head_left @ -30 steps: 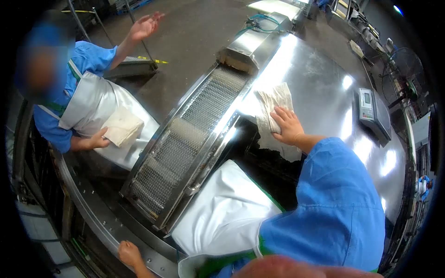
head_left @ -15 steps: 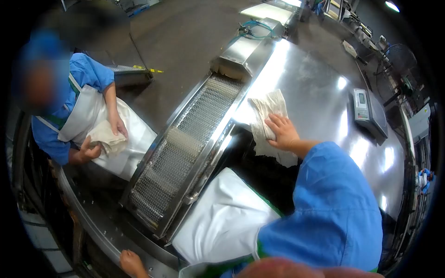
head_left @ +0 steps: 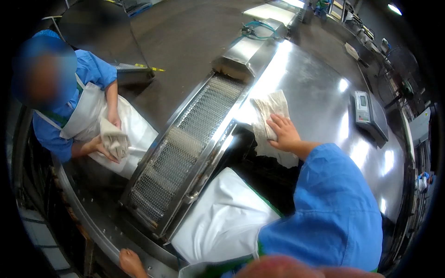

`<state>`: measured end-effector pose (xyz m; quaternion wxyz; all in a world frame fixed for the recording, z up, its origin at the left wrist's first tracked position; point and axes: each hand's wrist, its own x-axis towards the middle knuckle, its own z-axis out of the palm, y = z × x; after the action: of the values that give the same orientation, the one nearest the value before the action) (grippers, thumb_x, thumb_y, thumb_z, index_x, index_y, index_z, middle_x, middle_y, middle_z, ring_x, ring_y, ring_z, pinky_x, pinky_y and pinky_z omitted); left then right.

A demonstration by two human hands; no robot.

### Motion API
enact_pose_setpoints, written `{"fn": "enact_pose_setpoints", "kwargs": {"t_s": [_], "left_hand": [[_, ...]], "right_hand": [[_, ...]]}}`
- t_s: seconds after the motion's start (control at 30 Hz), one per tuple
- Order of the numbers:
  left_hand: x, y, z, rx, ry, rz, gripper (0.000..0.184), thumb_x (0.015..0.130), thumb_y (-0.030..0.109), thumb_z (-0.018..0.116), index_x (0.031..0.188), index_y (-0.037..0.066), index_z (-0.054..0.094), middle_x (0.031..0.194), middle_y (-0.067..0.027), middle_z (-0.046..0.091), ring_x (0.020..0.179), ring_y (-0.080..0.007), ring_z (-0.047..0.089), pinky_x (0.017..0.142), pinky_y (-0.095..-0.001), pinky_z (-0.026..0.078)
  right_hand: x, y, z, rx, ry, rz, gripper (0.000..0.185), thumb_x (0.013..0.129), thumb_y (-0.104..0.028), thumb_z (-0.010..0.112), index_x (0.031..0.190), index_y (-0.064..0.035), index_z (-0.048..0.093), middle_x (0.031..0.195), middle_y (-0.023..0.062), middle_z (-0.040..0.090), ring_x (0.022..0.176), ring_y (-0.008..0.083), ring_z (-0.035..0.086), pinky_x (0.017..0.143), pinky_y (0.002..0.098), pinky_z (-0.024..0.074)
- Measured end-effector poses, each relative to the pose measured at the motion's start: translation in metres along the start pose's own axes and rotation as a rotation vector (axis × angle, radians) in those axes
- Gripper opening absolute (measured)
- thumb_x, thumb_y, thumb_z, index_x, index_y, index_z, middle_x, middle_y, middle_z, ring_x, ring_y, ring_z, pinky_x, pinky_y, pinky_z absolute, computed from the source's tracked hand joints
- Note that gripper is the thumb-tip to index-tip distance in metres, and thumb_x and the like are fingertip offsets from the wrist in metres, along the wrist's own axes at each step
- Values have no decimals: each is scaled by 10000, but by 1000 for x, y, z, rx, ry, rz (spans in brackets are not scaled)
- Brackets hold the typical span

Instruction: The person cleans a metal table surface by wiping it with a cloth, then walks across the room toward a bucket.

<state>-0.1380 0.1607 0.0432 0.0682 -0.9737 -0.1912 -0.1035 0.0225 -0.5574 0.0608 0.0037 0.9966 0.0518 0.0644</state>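
Colleague's cloth (head_left: 115,140) turned; rag (head_left: 264,109) under outspread right hand (head_left: 283,133) (left hand (head_left: 131,262) curled, contents unclear).

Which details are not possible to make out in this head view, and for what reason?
- Head view: the part of the cloth under the right hand, covered by that hand.
- Head view: the arm behind the left hand, cut off by the bottom edge.
- Head view: any digits on the scale, too small to read.
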Motion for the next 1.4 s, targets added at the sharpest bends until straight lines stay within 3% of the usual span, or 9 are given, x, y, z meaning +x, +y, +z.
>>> {"fn": "enact_pose_setpoints", "kwargs": {"t_s": [0.17,0.2,0.27,0.43,0.53,0.73,0.83,1.4], "left_hand": [[-1,8,-7,55,-4,-60,182,840,140,571,708,16,551,730,-200,577,681,-426,567,577,-497,432],[1,3,-1,85,-35,-84,172,823,151,582,696,41,547,725,-175,581,679,-404,573,585,-494,433],[2,5,-4,-145,-135,-155,172,831,164,546,708,47,574,748,-174,603,695,-391,588,593,-483,444],[-2,6,2,29,34,-120,165,793,196,571,681,80,606,745,-134,634,710,-353,613,638,-468,489],[-1,20,-3,46,79,-92,150,783,183,598,670,85,602,720,-132,628,702,-356,613,626,-474,490],[0,32,-10,4,66,-106,146,788,168,599,673,79,600,729,-122,634,702,-345,616,638,-467,494],[0,34,-11,0,69,-106,142,791,162,593,679,75,601,741,-116,638,709,-343,617,642,-458,496],[0,12,6,-9,94,-71,102,770,143,620,681,94,615,742,-94,643,730,-331,627,642,-445,505]], "right_hand": [[2,3,-5,-8,-98,-1,773,805,-451,649,1445,-120,368,1521,148,292,1421,315,239,1148,516,226],[1,0,-8,-20,-71,10,765,774,-403,688,1422,-116,399,1504,144,320,1408,327,258,1144,500,236],[0,0,-9,9,-46,40,764,737,-331,739,1400,-111,430,1488,144,345,1396,346,275,1142,486,242],[3,10,4,27,2,-9,785,713,-220,749,1416,-111,415,1497,156,340,1391,360,290,1124,487,254],[7,18,13,11,-16,-24,791,710,-282,759,1400,-97,419,1508,163,315,1395,353,282,1129,512,241],[6,24,16,16,90,-90,791,686,-202,743,1395,-77,414,1481,169,360,1368,373,320,1102,483,279],[6,23,16,45,72,-68,797,672,-237,763,1383,-99,430,1488,168,349,1366,360,328,1099,515,269],[7,18,7,27,32,-65,807,687,-206,754,1404,-99,400,1492,167,338,1397,355,287,1119,498,260]]}}
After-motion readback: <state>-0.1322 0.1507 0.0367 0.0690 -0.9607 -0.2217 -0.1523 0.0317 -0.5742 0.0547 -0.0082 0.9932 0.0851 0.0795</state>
